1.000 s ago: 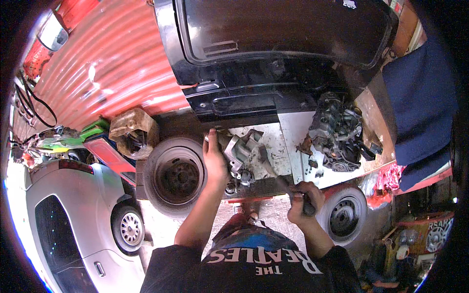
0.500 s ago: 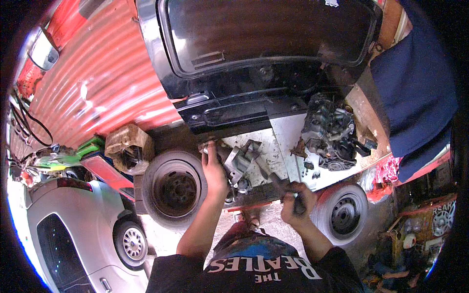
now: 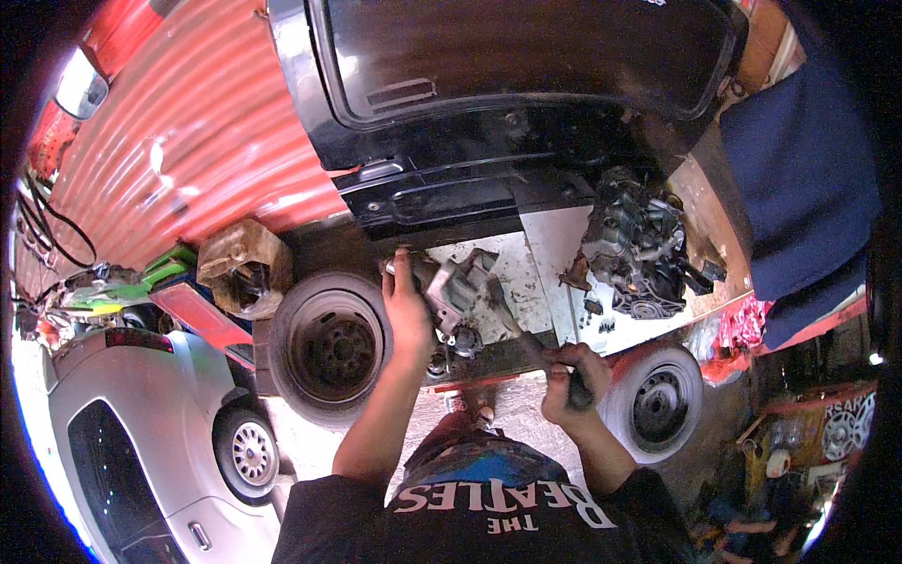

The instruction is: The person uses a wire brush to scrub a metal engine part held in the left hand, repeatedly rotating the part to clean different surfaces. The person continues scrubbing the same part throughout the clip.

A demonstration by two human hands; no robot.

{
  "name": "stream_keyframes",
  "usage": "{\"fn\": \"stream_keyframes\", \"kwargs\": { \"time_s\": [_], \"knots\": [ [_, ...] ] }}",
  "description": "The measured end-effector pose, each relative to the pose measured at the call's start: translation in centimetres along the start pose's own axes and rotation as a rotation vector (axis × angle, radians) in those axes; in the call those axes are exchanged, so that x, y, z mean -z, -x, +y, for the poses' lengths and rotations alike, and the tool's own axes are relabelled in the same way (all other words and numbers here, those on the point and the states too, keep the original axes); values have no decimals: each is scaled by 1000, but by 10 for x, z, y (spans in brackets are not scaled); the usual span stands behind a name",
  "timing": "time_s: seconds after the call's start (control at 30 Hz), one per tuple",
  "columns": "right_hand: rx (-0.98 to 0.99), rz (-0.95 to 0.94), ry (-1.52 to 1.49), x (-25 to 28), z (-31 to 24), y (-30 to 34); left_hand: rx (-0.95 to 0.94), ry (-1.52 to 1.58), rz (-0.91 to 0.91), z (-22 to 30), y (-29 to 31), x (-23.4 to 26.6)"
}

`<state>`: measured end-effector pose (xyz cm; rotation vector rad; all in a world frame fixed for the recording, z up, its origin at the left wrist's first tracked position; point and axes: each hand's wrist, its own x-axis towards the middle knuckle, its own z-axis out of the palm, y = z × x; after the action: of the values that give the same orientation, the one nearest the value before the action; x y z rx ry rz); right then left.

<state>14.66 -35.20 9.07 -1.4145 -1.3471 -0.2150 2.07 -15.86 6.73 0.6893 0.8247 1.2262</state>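
A grey cast-metal engine part [image 3: 455, 289] lies tilted on the light, stained bench top, its flanges and openings uneven. Along its left side my left hand [image 3: 408, 315] is closed on it, fingers pointing up; part of the grip is hidden. Lower down, at the bench's front edge, a smaller round metal piece [image 3: 464, 341] shows. My right hand [image 3: 575, 378] is wrapped around the dark handle of a long tool [image 3: 528, 346]. Its narrow shaft slants up and left, with the tip close to the part's right side. I cannot make out the tip's exact kind or whether it touches.
A dark engine assembly [image 3: 634, 254] sits at the bench's right, with small loose pieces [image 3: 594, 315] before it. Wheels [image 3: 329, 348] [image 3: 658, 404] flank the bench. Behind it stands a black vehicle tailgate [image 3: 451, 179]. A worn box [image 3: 246, 268] and a silver car [image 3: 141, 414] are left.
The tool's tip has moved up and left, nearer the metal part, with my right hand still around the handle. My left hand stays at the part. The view has shifted slightly.
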Motion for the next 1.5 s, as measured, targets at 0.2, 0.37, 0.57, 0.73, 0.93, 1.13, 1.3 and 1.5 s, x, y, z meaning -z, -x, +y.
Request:
{"fn": "stream_keyframes", "kwargs": {
  "time_s": [0.2, 0.37, 0.57, 0.73, 0.93, 1.13, 1.3, 1.5],
  "knots": [
    [-75, 12, -118, -27, -3, 2, 65, 21, -22, 5, -3, -5],
    [-43, 19, -74, -16, -5, 1, 32, 49, -80, -4, -27, 8],
    [-193, 19, -33, -25, 4, -21, 71, 2, -37, 6, -28, -5],
    [33, -74, -67, -43, -1, -33, 17, 0, -85, 5, -45, -3],
    [176, 36, 96, -63, -1, -32, 46, 2, -114, 11, -57, 0],
    [-156, 68, 28, -72, 2, -24, -24, 45, -96, 18, -78, 11],
    [-204, 107, 12, -73, -1, -37, -53, -44, -64, 23, -86, 10],
    [-128, 5, 8, -79, 8, -38, -90, -90, -46, 21, -91, 8]
  ]
}}
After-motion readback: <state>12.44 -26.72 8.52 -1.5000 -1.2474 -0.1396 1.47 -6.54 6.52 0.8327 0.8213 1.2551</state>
